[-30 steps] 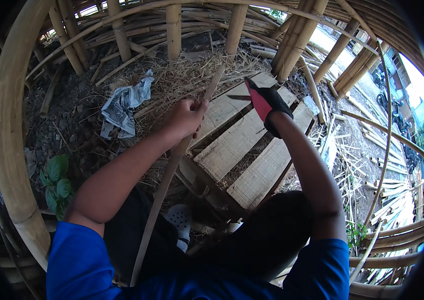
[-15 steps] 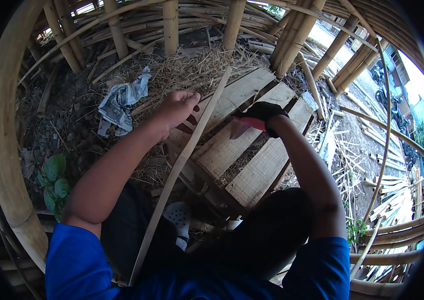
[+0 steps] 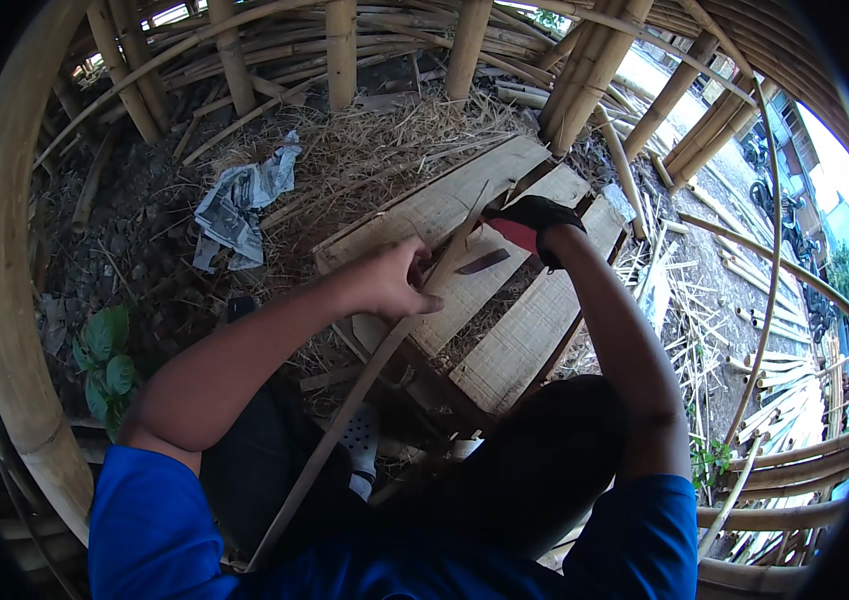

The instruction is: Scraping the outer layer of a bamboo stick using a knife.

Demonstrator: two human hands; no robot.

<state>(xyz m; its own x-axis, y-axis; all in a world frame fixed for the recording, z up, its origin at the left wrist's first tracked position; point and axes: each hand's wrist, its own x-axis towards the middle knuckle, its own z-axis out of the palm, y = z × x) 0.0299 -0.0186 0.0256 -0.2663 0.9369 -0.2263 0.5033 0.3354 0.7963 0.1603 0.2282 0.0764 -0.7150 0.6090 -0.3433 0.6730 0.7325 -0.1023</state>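
A long, narrow bamboo strip [image 3: 345, 412] runs from beside my lap up over a slatted wooden crate [image 3: 515, 335]. My left hand [image 3: 390, 280] is bare and closes around the strip above the crate's left side, thumb on the near side. My right hand [image 3: 533, 225], in a black and red glove, is closed near the strip's far end. A short dark knife blade [image 3: 485, 262] shows below the gloved fingers, beside the strip. Its handle is hidden in the glove.
Crumpled newspaper [image 3: 237, 210] lies on the straw-strewn ground to the left. A thick bamboo pole [image 3: 13, 240] curves along the left side, and upright bamboo posts [image 3: 342, 55] stand beyond the crate. Split bamboo pieces [image 3: 780, 400] are heaped at the right. A leafy plant [image 3: 110, 365] grows at left.
My left hand has moved right and nearer, from beside the strip to around it. The strip has shifted and tilted right, its far end now by the gloved hand. The blade shows more plainly.
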